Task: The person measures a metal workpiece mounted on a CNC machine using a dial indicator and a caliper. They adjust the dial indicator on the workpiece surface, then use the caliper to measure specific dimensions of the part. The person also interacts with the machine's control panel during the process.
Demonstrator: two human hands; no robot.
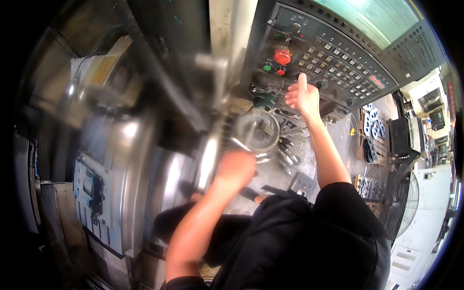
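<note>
My right hand (pixel 305 100) is raised at the lower edge of a dark machine control panel (pixel 333 53). One digit points up to the panel just below its red push button (pixel 281 71), and the other fingers bend to the left. I cannot make out whether the tip touches a control. Nothing shows in this hand. Lower and to the left, my left hand (pixel 235 169) is smeared by motion beside the shiny metal edge (pixel 209 159) of the machine's opening. Its fingers and anything in them are too blurred to tell.
A round bucket (pixel 258 130) stands on the floor between my hands, with metal pieces around it. Left, inside the machine, a metal workpiece (pixel 92 186) sits on a table. At right are a large fan (pixel 408 203) and a pallet with ring-shaped metal parts (pixel 373 121).
</note>
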